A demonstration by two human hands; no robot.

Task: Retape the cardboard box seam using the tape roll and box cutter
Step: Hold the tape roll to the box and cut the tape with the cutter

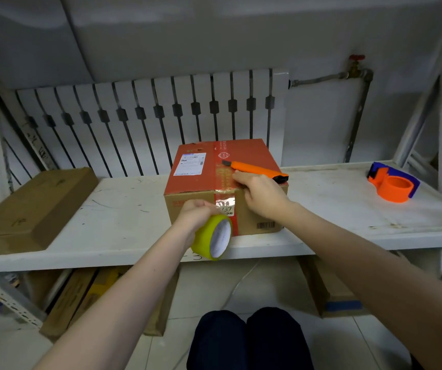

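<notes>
A cardboard box with a red printed top stands on the white shelf. Clear tape runs along its top seam and down the front face. My left hand grips a yellow tape roll held against the box's front, below the seam. My right hand rests flat on the box's front top edge, fingers pressing the tape there. An orange box cutter lies loose on the box top, just behind my right hand.
A flat brown cardboard box lies on the shelf at left. An orange and blue tape dispenser sits at far right. A radiator stands behind. More cardboard boxes sit under the shelf; my knees are below.
</notes>
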